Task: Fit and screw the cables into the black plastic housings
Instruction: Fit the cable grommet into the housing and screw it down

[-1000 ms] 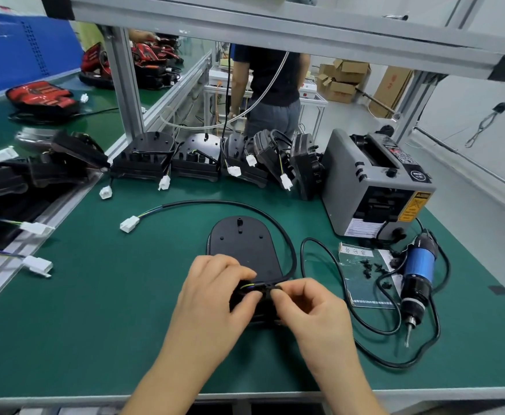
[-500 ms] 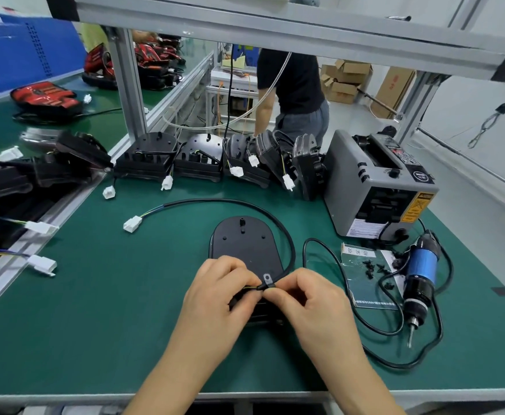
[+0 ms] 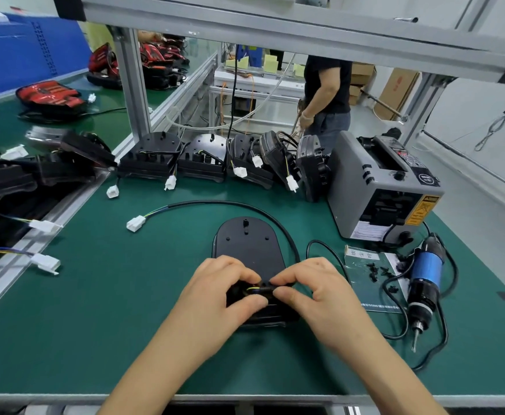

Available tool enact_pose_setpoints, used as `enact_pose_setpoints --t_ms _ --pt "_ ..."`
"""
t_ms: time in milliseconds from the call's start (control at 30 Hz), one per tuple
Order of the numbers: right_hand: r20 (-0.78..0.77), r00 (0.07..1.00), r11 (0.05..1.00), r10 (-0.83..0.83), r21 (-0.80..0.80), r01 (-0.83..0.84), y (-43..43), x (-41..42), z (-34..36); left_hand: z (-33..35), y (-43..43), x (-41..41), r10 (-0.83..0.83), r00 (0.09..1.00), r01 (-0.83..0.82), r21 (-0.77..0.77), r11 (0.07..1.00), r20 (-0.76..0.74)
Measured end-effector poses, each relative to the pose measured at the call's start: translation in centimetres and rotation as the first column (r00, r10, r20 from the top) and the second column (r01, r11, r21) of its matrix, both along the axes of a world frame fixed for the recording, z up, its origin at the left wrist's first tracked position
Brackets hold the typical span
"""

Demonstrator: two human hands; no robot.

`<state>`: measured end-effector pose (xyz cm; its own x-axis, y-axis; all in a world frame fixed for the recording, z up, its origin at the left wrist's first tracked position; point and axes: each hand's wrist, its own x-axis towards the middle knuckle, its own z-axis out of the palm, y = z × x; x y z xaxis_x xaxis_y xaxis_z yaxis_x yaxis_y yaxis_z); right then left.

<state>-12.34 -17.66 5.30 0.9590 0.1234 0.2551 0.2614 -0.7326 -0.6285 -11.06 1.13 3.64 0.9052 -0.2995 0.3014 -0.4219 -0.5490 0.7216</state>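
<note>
Both hands curled tight: left hand (image 3: 215, 298) and right hand (image 3: 317, 298) pinch the cable (image 3: 230, 202) end between their fingertips, at the near end of the black housing (image 3: 249, 253) under them. Electric screwdriver (image 3: 425, 275) lies right of the right hand.

Both forearms bare, angling inward toward each other. Left hand (image 3: 215, 290) palm down, fingers curled, thumb and forefinger pinching the cable (image 3: 257, 290) at its end. Right hand (image 3: 314, 290) just beside the left, knuckles up, thumb and forefinger pinching the same cable from the opposite side. Fingertips of the two hands nearly meet. The other right fingers are curled loosely behind the pinch.
</note>
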Motion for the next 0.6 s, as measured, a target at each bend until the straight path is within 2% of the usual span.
enact_pose_setpoints --t_ms 67,100,167,267,433,600 --pt "0.07 0.997 0.998 0.028 -0.062 -0.024 0.0 0.0 -0.1 0.2 0.1 0.1 -0.005 1.0 0.005 0.042 0.999 -0.005" --pt "0.161 0.985 0.991 0.053 -0.132 -0.031 0.1 0.0 -0.1 0.3 0.1 0.1 0.0 1.0 0.0 0.042 0.999 0.0" --pt "0.372 0.918 0.953 0.14 -0.301 -0.023 0.1 0.2 -0.3 0.4 -0.1 0.1 0.008 1.0 -0.008 0.027 1.0 0.011" --pt "0.527 0.818 0.919 0.229 -0.393 -0.003 -0.3 0.4 -1.3 0.5 0.0 0.1 0.008 1.0 -0.009 -0.016 1.0 -0.019" --pt "0.617 0.748 0.928 0.246 -0.372 0.002 -0.5 0.5 -2.5 1.3 -0.1 0.2 -0.02 0.996 0.023 0.028 0.999 -0.092" --pt "0.631 0.731 0.942 0.26 -0.332 -0.048 -0.4 0.6 -2.8 1.7 -0.3 0.3 0.005 0.989 0.007 0.077 0.997 -0.147"
